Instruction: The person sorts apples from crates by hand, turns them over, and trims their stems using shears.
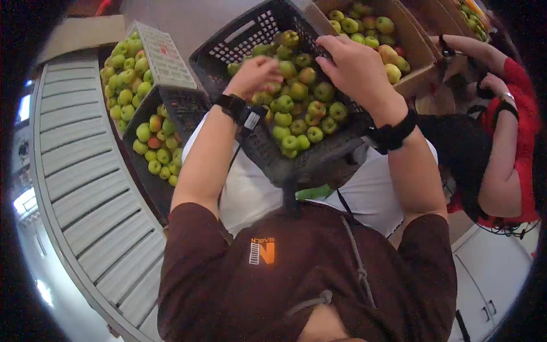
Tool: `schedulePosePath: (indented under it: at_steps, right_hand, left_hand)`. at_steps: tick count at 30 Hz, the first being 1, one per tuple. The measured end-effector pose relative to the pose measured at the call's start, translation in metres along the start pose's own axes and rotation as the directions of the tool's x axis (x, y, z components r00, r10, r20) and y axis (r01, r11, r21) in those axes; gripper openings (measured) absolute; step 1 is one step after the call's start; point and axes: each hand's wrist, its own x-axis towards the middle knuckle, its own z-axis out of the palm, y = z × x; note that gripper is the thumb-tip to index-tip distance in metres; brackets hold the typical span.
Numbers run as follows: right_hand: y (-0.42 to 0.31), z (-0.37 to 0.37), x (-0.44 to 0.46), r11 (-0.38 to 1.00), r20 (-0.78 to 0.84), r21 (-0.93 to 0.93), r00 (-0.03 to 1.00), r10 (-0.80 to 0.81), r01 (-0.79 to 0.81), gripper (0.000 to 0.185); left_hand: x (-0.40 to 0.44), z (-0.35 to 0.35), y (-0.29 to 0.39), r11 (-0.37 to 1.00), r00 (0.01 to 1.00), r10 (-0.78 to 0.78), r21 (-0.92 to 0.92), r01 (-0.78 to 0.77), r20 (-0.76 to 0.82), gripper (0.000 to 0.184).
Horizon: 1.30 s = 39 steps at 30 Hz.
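A black plastic crate (pixel 342 147) stands tilted in front of my body, partly filled with green and reddish apples (pixel 297 90). Over the crate's left side is my left hand (pixel 257 76), its fingertips blurred near the apples; whether it holds one is not visible. My right hand (pixel 348 62) is at the crate's upper right edge, fingers spread apart with nothing seen between them. Both wrists carry black bands.
On the left stand a light crate (pixel 168 61) and a dark crate (pixel 149 185) with apples, beside a curved slatted conveyor (pixel 94 171). Cardboard boxes (pixel 415 81) of apples are at the upper right. A co-worker in red (pixel 527 131) stands at the right.
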Motion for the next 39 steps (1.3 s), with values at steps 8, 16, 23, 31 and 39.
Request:
schedulePosePath:
  at_steps: [8,16,23,31,39]
  right_hand:
    - [0.018,-0.015,-0.010,0.993,0.060,-0.060,0.993,0.102,-0.098,0.017]
    - [0.031,-0.017,-0.014,0.988,0.090,-0.114,0.990,0.112,-0.101,0.009]
    - [0.032,-0.012,-0.009,0.989,0.115,-0.104,0.986,0.118,-0.106,0.009]
    - [0.033,-0.014,-0.009,0.977,0.217,-0.123,0.956,0.197,-0.174,0.014]
    - [0.026,0.002,-0.014,0.980,0.337,0.066,0.929,0.154,-0.187,0.026]
  left_hand:
    - [0.082,0.030,-0.172,0.403,0.974,0.052,0.888,-0.222,0.220,0.054]
    - [0.069,0.080,-0.263,0.220,0.918,-0.396,0.973,0.071,0.023,0.044]
    - [0.052,0.090,-0.223,0.227,0.923,-0.357,0.972,-0.065,0.145,0.056]
    - [0.043,0.081,-0.104,0.979,0.918,0.105,-0.200,-0.028,0.383,0.065]
    - [-0.022,0.085,-0.028,0.573,0.816,0.447,-0.818,0.054,0.367,0.061]
